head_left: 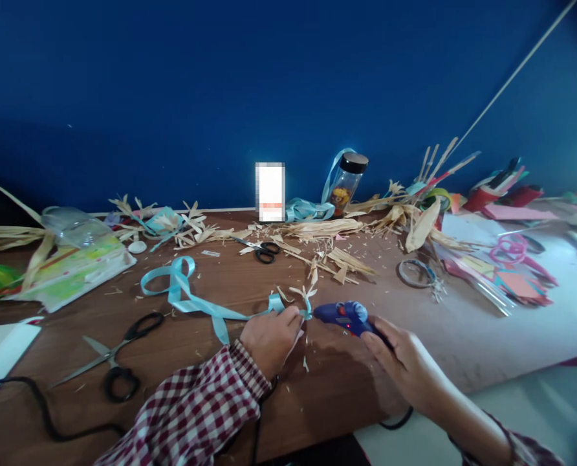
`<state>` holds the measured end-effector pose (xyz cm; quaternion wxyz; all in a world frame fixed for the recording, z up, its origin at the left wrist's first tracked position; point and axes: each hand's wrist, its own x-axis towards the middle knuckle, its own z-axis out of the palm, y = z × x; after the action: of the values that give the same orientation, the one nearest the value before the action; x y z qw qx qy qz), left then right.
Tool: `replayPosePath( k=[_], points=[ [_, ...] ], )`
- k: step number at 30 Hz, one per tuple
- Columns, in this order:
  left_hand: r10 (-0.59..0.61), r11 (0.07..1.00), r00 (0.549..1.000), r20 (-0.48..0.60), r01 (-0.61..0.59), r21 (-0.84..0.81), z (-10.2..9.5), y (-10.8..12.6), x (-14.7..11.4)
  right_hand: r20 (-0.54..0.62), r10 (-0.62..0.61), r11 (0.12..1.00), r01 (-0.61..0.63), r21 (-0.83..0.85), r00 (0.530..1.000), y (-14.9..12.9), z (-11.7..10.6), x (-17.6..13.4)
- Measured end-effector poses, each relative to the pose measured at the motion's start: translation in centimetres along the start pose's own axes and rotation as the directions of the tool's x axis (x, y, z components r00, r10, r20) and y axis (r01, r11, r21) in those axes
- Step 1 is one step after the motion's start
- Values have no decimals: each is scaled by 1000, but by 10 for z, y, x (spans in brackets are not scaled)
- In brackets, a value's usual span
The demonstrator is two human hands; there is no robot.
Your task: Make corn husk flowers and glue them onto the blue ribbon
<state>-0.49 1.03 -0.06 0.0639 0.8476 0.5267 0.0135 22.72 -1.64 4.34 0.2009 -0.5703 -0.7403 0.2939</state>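
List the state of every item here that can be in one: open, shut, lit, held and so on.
Left hand: closed on the blue ribbon
Right hand: closed around the glue gun
Glue gun: held, red light lit
Blue ribbon: loosely looped, uncoiled
Near scissors: lying open
Far scissors: lying down, blades too small to judge
Jar: black lid on

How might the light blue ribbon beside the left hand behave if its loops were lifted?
The ribbon would probably flop, since its thin strip curls and twists loosely. Its sheen suggests it may be somewhat slippery. Lifting could tug at the left hand, where the strip leads.
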Motion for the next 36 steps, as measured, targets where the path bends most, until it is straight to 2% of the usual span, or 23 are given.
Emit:
replayPosePath(
  k=[8, 13, 18, 21, 27, 36],
  points=[
    [26, 999, 999, 22, -26, -26, -1, 0, 0, 9, 33, 999, -33, 21, 999, -4, -7, -5],
    [-83, 993, 995, 51, 87, -84, -4, 0, 1, 30, 18, 1000, -19, 8, 999, -6, 0, 1],
    [-55, 997, 998, 7, 56, -59, -2, 0, 1, 61, 43, 999, -41, -27, 997, -2, 2, 2],
    [-44, 997, 999, 15, 45, -70, -3, 1, 1, 69, 51, 998, -47, -48, 996, -3, -2, 3],
    [-152, 979, 986, 72, 161, -125, -6, 2, 1, 75, 22, 998, -18, -56, 997, -7, -6, 10],
    [-174, 971, 980, 94, 187, -151, -7, 3, 2, 120, 29, 990, -12, -141, 992, -14, -14, 15]
  ],
)
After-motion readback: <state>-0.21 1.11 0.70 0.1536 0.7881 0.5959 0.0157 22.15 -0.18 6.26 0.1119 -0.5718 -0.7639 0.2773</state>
